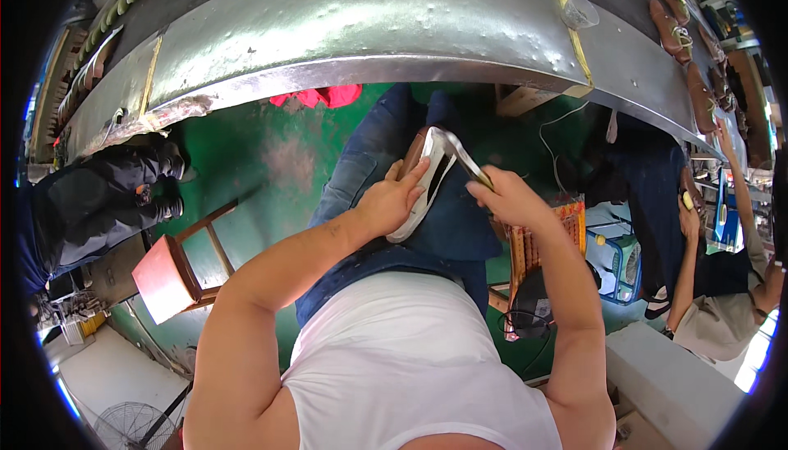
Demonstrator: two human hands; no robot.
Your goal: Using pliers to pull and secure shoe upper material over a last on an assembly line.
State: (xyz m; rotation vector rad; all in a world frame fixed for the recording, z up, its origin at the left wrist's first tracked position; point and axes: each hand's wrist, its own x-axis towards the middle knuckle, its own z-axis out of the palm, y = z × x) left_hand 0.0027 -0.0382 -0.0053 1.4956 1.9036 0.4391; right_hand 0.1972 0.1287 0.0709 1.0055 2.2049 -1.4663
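A brown shoe (416, 150) with a white edge and a dark middle rests along my lap, its toe pointing away from me. My left hand (392, 201) is closed round its left side, the fingers lying over the white edge. In my right hand (507, 195) is a shiny metal hand tool (465, 157); whether it is a hammer or pincers I cannot make out. The tool's far end meets the shoe near the toe. My right fingers wrap its near end, which is mostly hidden in the fist.
A metal-covered bench (353, 27) runs across ahead, bearing a clear cup (580, 11) and brown shoes (700, 97) at right. A red-seated stool (167, 277) stands left. Co-workers are on both sides; the right one's hand (688, 218) holds something yellow. A fan (131, 427) is lower left.
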